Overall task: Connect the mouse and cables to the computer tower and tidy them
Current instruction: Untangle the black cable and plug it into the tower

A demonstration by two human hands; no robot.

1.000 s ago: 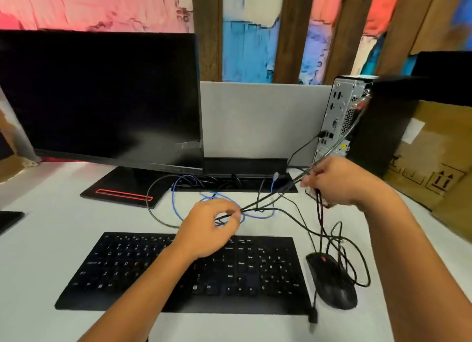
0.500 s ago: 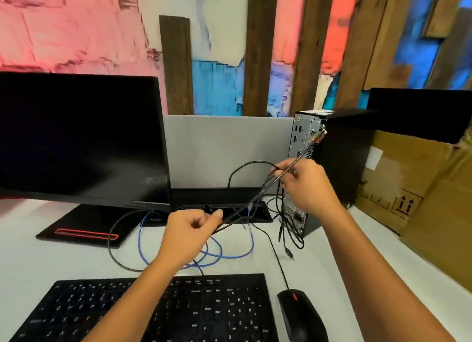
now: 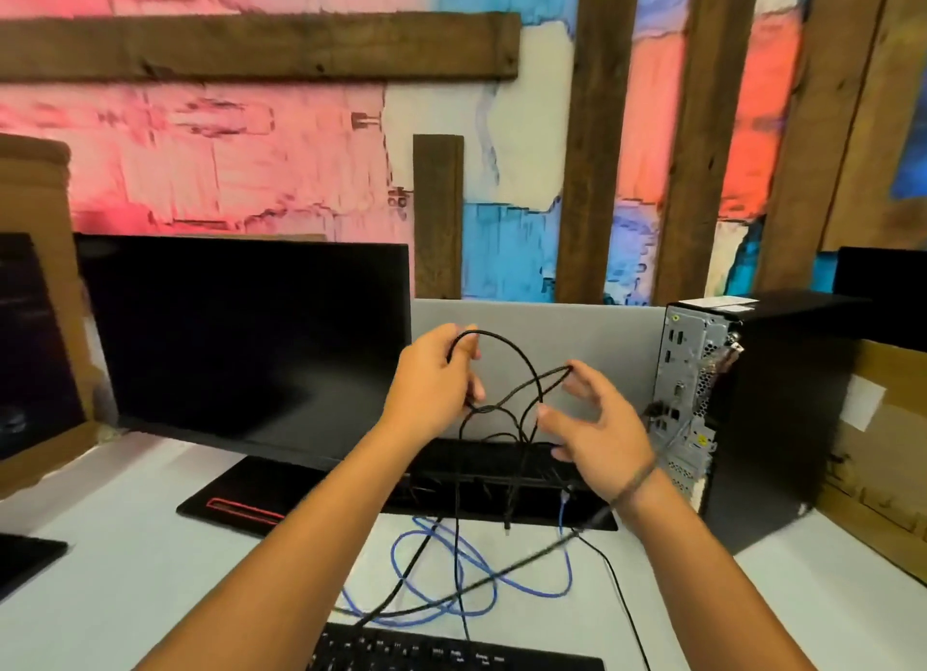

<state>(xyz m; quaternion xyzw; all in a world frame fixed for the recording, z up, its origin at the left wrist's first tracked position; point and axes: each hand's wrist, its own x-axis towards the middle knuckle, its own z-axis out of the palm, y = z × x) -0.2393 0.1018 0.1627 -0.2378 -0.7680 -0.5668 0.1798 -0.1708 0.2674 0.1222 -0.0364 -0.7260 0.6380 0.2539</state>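
Note:
Both hands are raised in front of the grey divider, holding loops of a thin black cable (image 3: 506, 354). My left hand (image 3: 434, 382) grips one loop at its top. My right hand (image 3: 594, 422) has its fingers spread, with another loop hooked on a fingertip. The cable's ends hang down toward the desk. The black computer tower (image 3: 767, 399) stands at the right, its perforated back panel turned toward me, with cables plugged in. A blue cable (image 3: 521, 587) lies coiled on the white desk (image 3: 150, 570). The mouse is out of view.
A dark monitor (image 3: 246, 339) on a black base with a red stripe stands at the left. The top edge of a black keyboard (image 3: 451, 653) shows at the bottom. Cardboard boxes (image 3: 883, 450) sit right of the tower and at the far left. A black cable tray (image 3: 501, 475) runs behind the desk.
Both hands have lifted higher and come closer together, gathering the black cable from a stretched line into loops. The view has tilted up, so the mouse and most of the keyboard have dropped out.

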